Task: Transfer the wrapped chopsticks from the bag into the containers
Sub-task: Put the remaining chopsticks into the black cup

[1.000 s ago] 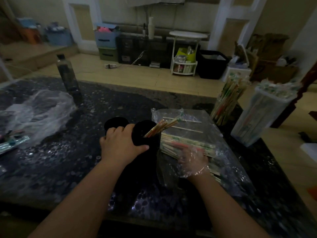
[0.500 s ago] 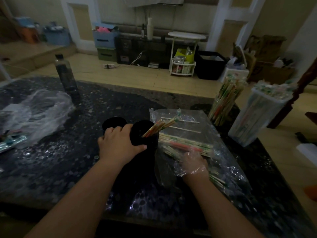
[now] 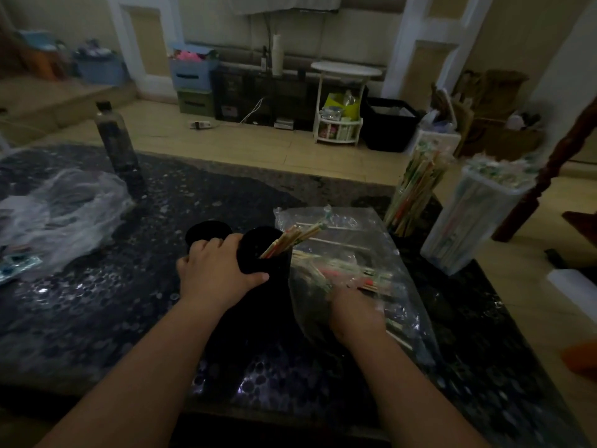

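Note:
A clear plastic bag [image 3: 352,226] lies on the dark table, right of centre, with wrapped chopsticks [image 3: 347,271] inside. My right hand [image 3: 355,313] is in the bag's near end and grips a bundle of them; its fingers are blurred behind the plastic. My left hand [image 3: 216,270] holds the side of a black cylindrical container [image 3: 274,266], thumb on its front. A few wrapped chopsticks [image 3: 289,239] lean out of this container to the right. A second black container [image 3: 206,229] stands just behind my left hand.
A dark bottle [image 3: 114,140] stands at the far left, near crumpled clear plastic [image 3: 58,211]. At the right edge of the table [image 3: 97,318], a glass jar [image 3: 415,195] and a tall white container [image 3: 473,223] are both full of chopsticks.
My right hand has drawn back toward me inside the bag, and the bundle has shifted and tilted with it. My left hand stays on the black container.

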{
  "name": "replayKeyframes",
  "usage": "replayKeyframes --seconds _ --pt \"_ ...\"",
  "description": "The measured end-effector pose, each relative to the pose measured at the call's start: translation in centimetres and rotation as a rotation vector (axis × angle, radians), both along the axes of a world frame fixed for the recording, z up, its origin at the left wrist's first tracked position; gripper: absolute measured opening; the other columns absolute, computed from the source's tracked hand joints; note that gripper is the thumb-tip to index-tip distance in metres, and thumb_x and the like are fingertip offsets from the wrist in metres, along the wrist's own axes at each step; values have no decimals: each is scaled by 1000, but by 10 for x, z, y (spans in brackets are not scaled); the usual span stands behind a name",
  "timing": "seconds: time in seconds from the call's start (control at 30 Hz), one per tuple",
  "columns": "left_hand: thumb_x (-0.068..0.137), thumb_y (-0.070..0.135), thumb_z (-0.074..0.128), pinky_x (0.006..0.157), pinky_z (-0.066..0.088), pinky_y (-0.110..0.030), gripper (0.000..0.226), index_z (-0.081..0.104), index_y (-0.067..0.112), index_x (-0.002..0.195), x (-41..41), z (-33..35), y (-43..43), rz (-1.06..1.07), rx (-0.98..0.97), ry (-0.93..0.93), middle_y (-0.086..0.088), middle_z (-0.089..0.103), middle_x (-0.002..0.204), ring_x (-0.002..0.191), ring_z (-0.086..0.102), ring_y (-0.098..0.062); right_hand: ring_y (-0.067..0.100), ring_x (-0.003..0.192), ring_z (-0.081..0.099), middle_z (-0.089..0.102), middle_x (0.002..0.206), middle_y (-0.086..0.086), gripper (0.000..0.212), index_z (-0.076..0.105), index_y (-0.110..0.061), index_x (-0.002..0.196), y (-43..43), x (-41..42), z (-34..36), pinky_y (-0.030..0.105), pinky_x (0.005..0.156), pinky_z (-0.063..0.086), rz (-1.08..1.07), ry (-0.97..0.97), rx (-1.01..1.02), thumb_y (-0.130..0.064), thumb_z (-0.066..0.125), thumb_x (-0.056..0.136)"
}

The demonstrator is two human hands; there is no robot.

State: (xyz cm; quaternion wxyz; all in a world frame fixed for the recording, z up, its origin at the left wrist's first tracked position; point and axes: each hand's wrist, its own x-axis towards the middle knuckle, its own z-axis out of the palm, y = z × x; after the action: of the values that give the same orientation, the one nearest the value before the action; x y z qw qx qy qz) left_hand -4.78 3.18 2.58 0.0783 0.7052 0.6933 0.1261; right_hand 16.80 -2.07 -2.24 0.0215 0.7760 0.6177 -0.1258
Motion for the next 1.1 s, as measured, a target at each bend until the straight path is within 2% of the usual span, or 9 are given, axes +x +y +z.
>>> replayKeyframes --seconds 0.13,0.23,0.37,0.5,0.67,0.83,0.93,1.03,1.1 --pt "69 76 64 100 35 -49 86 34 38 141 0 0 0 8 -4 8 0 48 135 132 34 -28 30 117 57 51 140 7 49 45 -36 141 -2 -1 14 42 99 47 9 176 30 -41 56 94" --pt "70 75 64 100 35 -50 85 35 38 140 0 1 -1 6 -3 5 0 48 134 131 34 -28 28 112 59 60 129 7 48 58 -26 129 -3 2 32 38 92 47 58 80 37 -56 53 92" --pt "69 75 64 100 34 -50 85 35 38 140 1 3 -1 5 -13 2 0 48 134 131 34 -27 29 103 62 66 114 9 45 64 -18 115 -6 5 57 34 80 46 71 36 58 -54 55 89" --pt "69 76 64 99 35 -50 86 35 38 140 1 2 -1 12 -10 8 -1 49 133 131 35 -28 28 95 63 67 106 7 27 63 -24 96 -10 5 80 30 69 41 105 -2 134 -46 55 84" --pt "70 73 65 99 35 -49 83 36 38 139 1 2 -1 7 -15 -5 0 49 132 129 36 -28 27 90 63 64 87 -1 27 63 -29 103 -20 -2 108 30 63 37 224 -35 354 -47 51 86" --pt "71 74 64 99 34 -48 84 34 38 140 2 2 -2 11 2 -4 -1 48 133 130 35 -28 22 64 55 42 58 -7 28 41 -28 70 -26 -9 120 29 53 29 325 -66 633 -48 53 85" --pt "72 74 63 97 35 -47 82 35 37 139 1 2 -3 -6 6 13 -1 48 132 128 36 -28 19 50 47 42 54 -10 24 47 -28 65 -26 -12 125 22 48 26 347 -46 924 -45 52 81" --pt "71 75 63 97 35 -49 84 34 38 141 -1 3 -3 -11 -1 7 -1 49 133 129 36 -28 21 70 45 49 68 -2 27 56 -19 68 -22 -13 126 29 60 23 352 -27 1183 -41 52 82" --pt "70 75 63 97 35 -49 85 35 38 141 -1 2 -3 -11 7 8 0 49 133 129 37 -28 23 81 40 54 82 4 32 61 -14 72 -19 -12 124 32 69 24 335 -56 1227 -42 52 85"
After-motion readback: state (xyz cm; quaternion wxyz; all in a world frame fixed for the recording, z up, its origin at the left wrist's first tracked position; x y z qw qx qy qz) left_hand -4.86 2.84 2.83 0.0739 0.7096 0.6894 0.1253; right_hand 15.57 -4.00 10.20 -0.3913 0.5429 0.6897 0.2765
